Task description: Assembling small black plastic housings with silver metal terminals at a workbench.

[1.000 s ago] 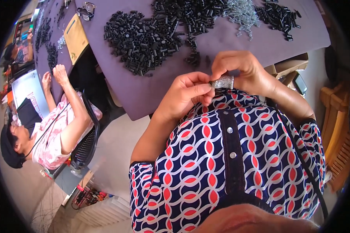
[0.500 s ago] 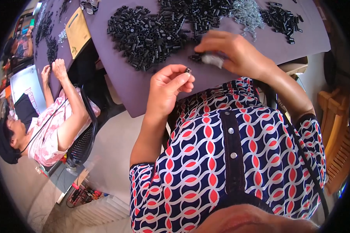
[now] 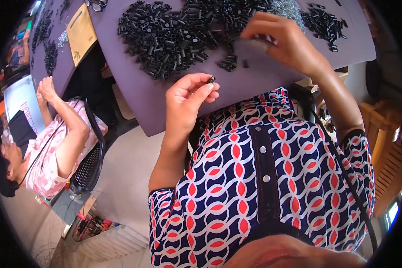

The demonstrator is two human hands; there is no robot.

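Note:
My left hand (image 3: 186, 98) is closed in a pinch just over the table's near edge. Thumb and index finger hold a small black cylindrical piece (image 3: 211, 80). My right hand (image 3: 288, 42) hovers by the pile of clear small parts (image 3: 290, 10), its fingers curled and blurred. A pale smear (image 3: 257, 43) shows under those fingers; whether it is held or worn I cannot tell. Left of that hand spreads a large heap of short black tubes (image 3: 158, 42). A small cluster of black pieces (image 3: 228, 63) lies between my hands.
The purple-grey tabletop (image 3: 263, 73) carries another group of black tubes (image 3: 322, 27) at the far right. On the left, a co-worker (image 3: 60, 134) sits at a table with a brown envelope (image 3: 81, 33) on it. A wooden chair (image 3: 386, 152) stands at the right.
My right hand has moved away from me and slightly right, from beside the small black cluster toward the clear parts. My left hand keeps its pinch. The co-worker's hands have come together.

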